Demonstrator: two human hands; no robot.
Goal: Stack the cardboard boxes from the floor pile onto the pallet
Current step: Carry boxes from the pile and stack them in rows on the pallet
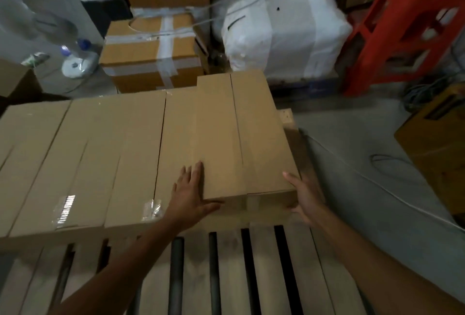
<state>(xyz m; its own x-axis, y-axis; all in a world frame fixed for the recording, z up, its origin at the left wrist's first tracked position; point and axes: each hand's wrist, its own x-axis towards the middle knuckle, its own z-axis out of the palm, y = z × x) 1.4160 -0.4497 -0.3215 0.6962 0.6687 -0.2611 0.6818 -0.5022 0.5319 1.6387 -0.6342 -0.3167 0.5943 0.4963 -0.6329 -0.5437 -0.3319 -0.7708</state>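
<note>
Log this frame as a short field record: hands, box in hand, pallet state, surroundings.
left hand: flat, palm down on the lower boxes, thumb at the near left corner of the top box
right hand: open, against the top box's near right corner
top box: lies on the row of boxes, at its right end
pallet: wooden slats, near part bare
behind: taped cartons, white wrapped bale, red plastic stool

Grey concrete floor, dim light; taped cartons at twelve o'clock, white wrapped bale beside, red plastic stool at two.
</note>
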